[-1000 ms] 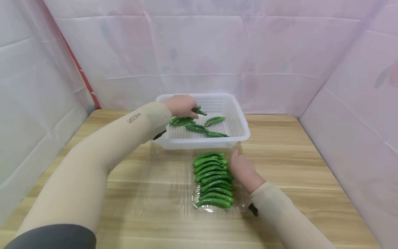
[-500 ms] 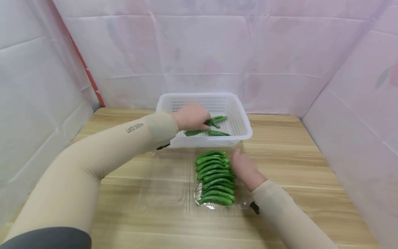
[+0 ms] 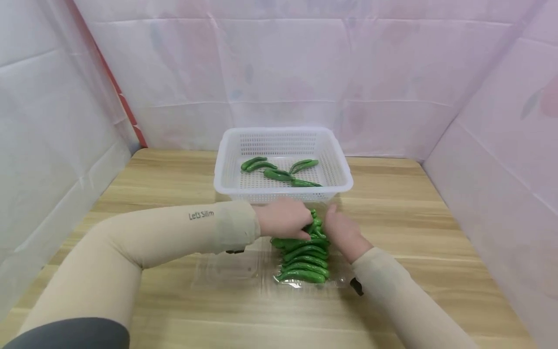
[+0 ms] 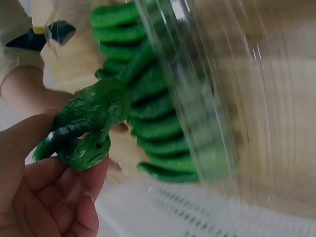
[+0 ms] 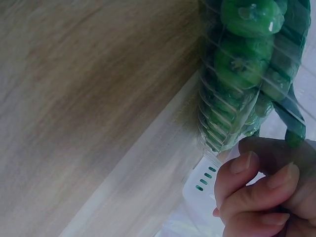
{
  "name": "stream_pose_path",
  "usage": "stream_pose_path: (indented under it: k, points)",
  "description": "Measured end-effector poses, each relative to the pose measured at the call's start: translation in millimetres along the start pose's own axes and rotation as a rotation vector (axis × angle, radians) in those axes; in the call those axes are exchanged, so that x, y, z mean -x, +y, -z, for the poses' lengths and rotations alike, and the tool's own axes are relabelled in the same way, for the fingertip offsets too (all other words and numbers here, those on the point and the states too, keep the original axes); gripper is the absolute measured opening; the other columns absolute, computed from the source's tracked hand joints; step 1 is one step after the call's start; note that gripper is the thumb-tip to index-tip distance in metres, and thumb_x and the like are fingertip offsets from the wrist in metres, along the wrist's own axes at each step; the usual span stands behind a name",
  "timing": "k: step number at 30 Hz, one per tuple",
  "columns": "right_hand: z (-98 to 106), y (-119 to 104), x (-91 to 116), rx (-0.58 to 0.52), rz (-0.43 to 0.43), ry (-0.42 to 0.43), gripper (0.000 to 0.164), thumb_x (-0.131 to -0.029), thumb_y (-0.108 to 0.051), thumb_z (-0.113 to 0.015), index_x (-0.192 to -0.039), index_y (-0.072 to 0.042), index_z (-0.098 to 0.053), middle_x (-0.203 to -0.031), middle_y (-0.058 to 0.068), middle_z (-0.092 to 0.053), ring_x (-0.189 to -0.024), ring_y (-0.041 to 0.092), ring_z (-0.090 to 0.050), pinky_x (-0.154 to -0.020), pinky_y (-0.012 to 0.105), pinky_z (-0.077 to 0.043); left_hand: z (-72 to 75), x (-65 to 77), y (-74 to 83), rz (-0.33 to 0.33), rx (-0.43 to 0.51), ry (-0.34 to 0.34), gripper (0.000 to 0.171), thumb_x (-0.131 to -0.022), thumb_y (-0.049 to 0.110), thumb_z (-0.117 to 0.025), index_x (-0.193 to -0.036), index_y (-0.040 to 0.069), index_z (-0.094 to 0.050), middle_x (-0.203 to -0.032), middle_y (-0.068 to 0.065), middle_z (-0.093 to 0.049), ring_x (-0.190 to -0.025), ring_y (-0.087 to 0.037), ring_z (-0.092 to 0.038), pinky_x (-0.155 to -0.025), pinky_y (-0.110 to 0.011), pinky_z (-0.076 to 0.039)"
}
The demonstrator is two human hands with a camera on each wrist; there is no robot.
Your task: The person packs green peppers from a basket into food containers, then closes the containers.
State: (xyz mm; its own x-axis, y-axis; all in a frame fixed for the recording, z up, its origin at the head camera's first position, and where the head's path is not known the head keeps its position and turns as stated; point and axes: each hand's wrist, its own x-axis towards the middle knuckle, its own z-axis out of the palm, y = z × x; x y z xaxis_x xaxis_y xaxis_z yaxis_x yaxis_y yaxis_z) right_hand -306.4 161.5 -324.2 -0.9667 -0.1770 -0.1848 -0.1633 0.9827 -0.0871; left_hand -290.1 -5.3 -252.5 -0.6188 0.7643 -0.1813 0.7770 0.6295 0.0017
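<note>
My left hand [image 3: 285,219] is over the upper part of a clear plastic clamshell box [image 3: 337,282]. In the left wrist view, its thumb and fingers pinch green chili peppers [image 4: 91,113], stem ends showing, above the packed row. Several more green peppers [image 3: 302,276] lie side by side in the box. My right hand [image 3: 344,233] stays at the box's right side, thumb pointing up. The right wrist view has its loosely curled fingers [image 5: 261,192] close beside the clear wall, with nothing seen between them.
Behind the box stands a white perforated plastic basket [image 3: 283,190] holding several green peppers [image 3: 276,175]. The box's transparent lid [image 3: 231,269] lies folded flat to the left. Patterned white sheeting [image 3: 283,63] encloses the wooden table [image 3: 414,203] at the back and sides.
My left hand has come out of the basket with peppers in its grip and moved towards me, over the box. My right hand has hardly moved.
</note>
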Motion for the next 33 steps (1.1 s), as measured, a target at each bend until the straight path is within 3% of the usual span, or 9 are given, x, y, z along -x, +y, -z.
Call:
stream_pose_path:
  k: [5,10,16,23,33]
  points:
    - [-1,0,-2,-0.027,-0.023,0.008,0.050,-0.092,0.001,-0.039,-0.134,0.021,-0.021,-0.070,0.022,-0.059,-0.060,0.030,-0.060,-0.048,0.042,-0.049,-9.5,-0.7,9.7,0.012,0.039,0.008,0.033,-0.086,0.046,-0.062,-0.069,0.018,-0.058,-0.063,0.008,-0.055,-0.055,-0.007,-0.052,-0.050,-0.025,-0.047]
    - [-1,0,-4,-0.024,-0.041,-0.019,0.050,-0.094,0.000,-0.036,-0.135,0.020,-0.019,-0.070,0.021,-0.059,-0.059,0.030,-0.060,-0.048,0.042,-0.049,-18.9,0.0,22.2,-0.028,0.068,0.020,0.035,-0.086,0.045,-0.063,-0.064,0.019,-0.054,-0.058,0.009,-0.053,-0.053,-0.006,-0.049,-0.049,-0.023,-0.045]
    - [-1,0,-5,-0.010,-0.048,-0.041,0.052,-0.095,-0.002,-0.036,-0.136,0.021,-0.016,-0.070,0.019,-0.059,-0.057,0.028,-0.059,-0.047,0.041,-0.048,-33.0,-2.0,33.0,-0.042,-0.012,0.049,0.036,-0.085,0.048,-0.063,-0.065,0.020,-0.055,-0.062,0.008,-0.055,-0.054,-0.005,-0.052,-0.049,-0.024,-0.046]
    - [0,-1,-5,-0.016,-0.060,-0.031,0.051,-0.094,-0.002,-0.035,-0.137,0.020,-0.016,-0.076,0.024,-0.061,-0.064,0.033,-0.061,-0.051,0.045,-0.049,-49.9,-4.4,39.7,-0.070,-0.197,0.104,0.028,-0.083,0.050,-0.063,-0.076,0.023,-0.061,-0.076,0.010,-0.060,-0.066,-0.007,-0.058,-0.053,-0.027,-0.049]
    - [0,-2,-5,-0.020,-0.072,-0.034,0.050,-0.096,-0.004,-0.034,-0.138,0.018,-0.017,-0.078,0.024,-0.061,-0.065,0.033,-0.061,-0.051,0.044,-0.050,-59.1,-6.0,42.0,-0.079,-0.301,0.105,0.034,-0.081,0.054,-0.063,-0.091,0.022,-0.064,-0.083,0.009,-0.061,-0.068,-0.007,-0.060,-0.055,-0.026,-0.050]
